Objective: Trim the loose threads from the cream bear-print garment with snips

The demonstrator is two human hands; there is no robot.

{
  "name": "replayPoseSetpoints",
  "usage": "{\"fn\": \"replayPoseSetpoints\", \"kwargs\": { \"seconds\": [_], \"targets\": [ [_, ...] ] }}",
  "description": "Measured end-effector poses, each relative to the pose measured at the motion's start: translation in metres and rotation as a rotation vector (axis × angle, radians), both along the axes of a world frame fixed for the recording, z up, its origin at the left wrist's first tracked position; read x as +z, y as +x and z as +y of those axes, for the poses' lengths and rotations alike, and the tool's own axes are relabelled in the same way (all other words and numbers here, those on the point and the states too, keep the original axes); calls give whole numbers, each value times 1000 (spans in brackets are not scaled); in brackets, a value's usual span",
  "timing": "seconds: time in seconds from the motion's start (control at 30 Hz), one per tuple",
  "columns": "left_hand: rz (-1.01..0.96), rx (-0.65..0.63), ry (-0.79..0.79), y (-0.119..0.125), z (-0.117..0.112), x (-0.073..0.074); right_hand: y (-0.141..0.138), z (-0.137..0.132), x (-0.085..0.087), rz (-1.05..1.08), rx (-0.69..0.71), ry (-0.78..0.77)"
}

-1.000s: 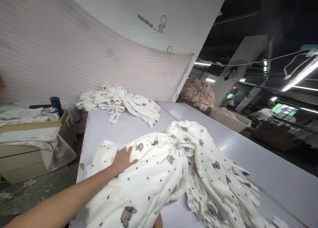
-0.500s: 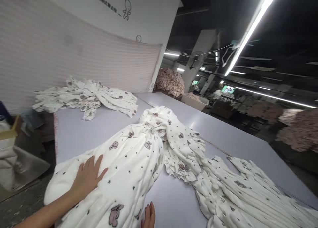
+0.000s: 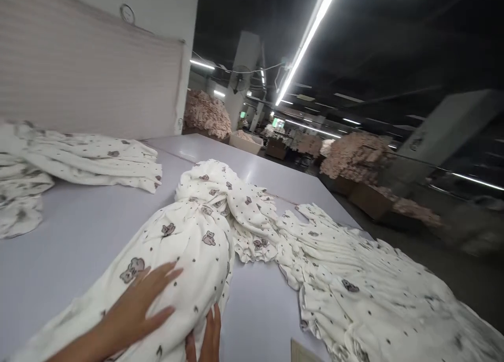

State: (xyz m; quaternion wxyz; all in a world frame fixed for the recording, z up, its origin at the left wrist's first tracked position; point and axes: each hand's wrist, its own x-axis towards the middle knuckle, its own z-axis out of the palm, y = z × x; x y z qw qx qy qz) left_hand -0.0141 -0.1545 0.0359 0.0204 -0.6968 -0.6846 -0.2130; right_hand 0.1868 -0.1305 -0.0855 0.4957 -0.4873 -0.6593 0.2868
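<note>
A soft white garment (image 3: 181,246) printed with small bears and dots lies bunched on the pale table (image 3: 255,304), running from the lower left up to a gathered end. Spread on its left part is my left hand (image 3: 139,307), fingers apart and palm down. Close by, my right hand (image 3: 208,333) touches the garment's right side at the bottom of the view, thumb and fingers apart. To the right stretches a pile of garments in the same print (image 3: 354,278), ruffled edges showing. Its near end is blurred.
More of the same printed garments (image 3: 86,157) lie at the table's left, below a pinkish striped cloth (image 3: 98,83) on the wall. A flat beige piece (image 3: 303,351) shows at the bottom edge. Beyond the table are pink cloth heaps (image 3: 207,112) and cardboard boxes (image 3: 368,200).
The view has swung to the right. My left hand has shifted up along the garment, and my right hand has come from beside it onto its right side.
</note>
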Motion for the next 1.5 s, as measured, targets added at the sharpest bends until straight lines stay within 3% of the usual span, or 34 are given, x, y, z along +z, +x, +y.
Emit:
{"fn": "replayPoseSetpoints", "kwargs": {
  "seconds": [0.07,0.13,0.27,0.4,0.6,0.7,0.83,0.87,0.93,1.0,1.1,1.17,1.23,1.33,1.4,1.5],
  "targets": [
    [11,-105,3,-12,12,-27,-21,7,4,-5,-40,1],
    [14,-160,-34,-33,26,-45,-41,15,16,-26,-62,-60],
    [9,-212,-58,-67,59,-48,-54,19,44,-22,-187,-166],
    [-10,-238,-42,-72,74,-41,-11,-13,49,-56,-475,-286],
    [-51,-291,-68,-76,73,-38,68,-80,12,-283,-836,-533],
    [-93,-289,-110,-78,73,-20,82,-88,1,-335,-870,-621],
    [-162,-313,-124,-45,42,31,91,-81,-2,-272,-828,-675],
    [-177,-417,-110,-29,29,45,93,-77,-1,-232,-817,-684],
    [-167,-795,-201,8,2,65,95,-71,3,-121,-777,-706],
    [-118,-906,-408,40,-15,75,93,-66,13,28,-699,-713],
    [-150,-829,-488,57,-14,82,78,-66,42,286,-548,-630],
    [-281,-735,-484,48,-5,89,59,-72,68,435,-458,-511],
    [-539,-611,-535,33,-1,100,34,-81,95,539,-381,-428],
    [-907,-508,-627,19,-8,112,-10,-93,131,621,-314,-329],
    [-953,-546,-552,18,-17,116,-38,-97,150,740,-222,-180],
    [-1011,-533,-468,19,-23,116,-62,-93,170,798,-241,-226]
  ]
}}
